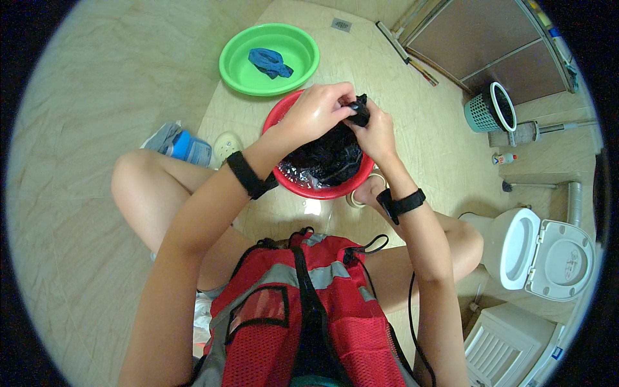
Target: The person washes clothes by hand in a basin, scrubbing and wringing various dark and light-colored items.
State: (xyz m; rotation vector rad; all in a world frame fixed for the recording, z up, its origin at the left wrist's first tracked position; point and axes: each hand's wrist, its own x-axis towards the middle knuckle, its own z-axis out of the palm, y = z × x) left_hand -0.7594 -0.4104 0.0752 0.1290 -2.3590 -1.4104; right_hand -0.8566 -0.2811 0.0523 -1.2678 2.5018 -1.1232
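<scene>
Both my hands pinch one wet black cloth point(359, 115) over the far side of a red plastic basin point(323, 194). My left hand point(325, 109) grips it from the left with curled fingers, and my right hand point(378, 129) has hold of its right side. Below them, more dark fabric point(333, 155) lies in sudsy water in the basin. Whether the held part joins the fabric below cannot be told. Beyond, to the left, a green plastic basin point(232, 80) has a twisted blue cloth point(269, 62) lying in it.
A blue container point(188, 147) stands on the floor by my left knee. To the right are a toilet point(520, 251), a lidless-looking teal basket point(478, 113), a small bottle point(504, 158) and a toilet brush point(527, 186). A floor squeegee point(392, 42) and a drain point(341, 24) are at the far side.
</scene>
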